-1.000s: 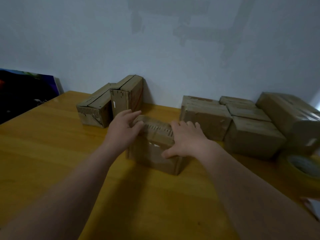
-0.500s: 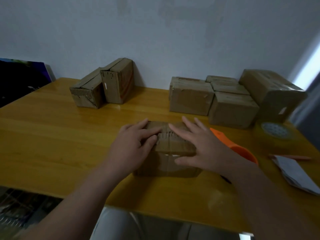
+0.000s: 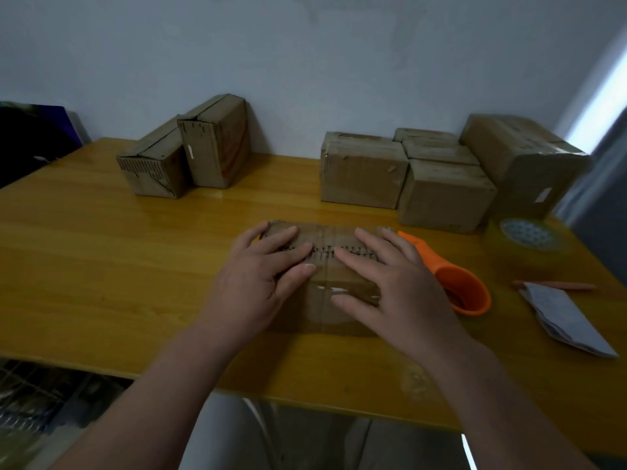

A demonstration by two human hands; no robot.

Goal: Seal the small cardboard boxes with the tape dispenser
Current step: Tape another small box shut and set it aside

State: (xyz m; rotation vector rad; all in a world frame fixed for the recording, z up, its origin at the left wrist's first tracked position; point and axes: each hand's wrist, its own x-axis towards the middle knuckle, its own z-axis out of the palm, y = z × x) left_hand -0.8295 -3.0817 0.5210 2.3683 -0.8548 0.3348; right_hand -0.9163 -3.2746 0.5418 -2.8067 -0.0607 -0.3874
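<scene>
The right hand [image 3: 400, 290] hides part of the orange tape dispenser [image 3: 448, 266].

Your yellow wood table [image 3: 101, 266] has, at ctr front, one small cardboard box [image 3: 324, 310], w/ the orange tape dispenser [image 3: 454, 283] just beside it on the right. Back left: a low box [image 3: 152, 167] touching a taller box [image 3: 217, 147]. Back right: a cluster of boxes [image 3: 363, 171], w/ a big box [image 3: 522, 161] at its right end. Near the right edge you've got a tape roll [image 3: 526, 234], a pencil [image 3: 556, 285] & folded papers [image 3: 563, 317].
</scene>
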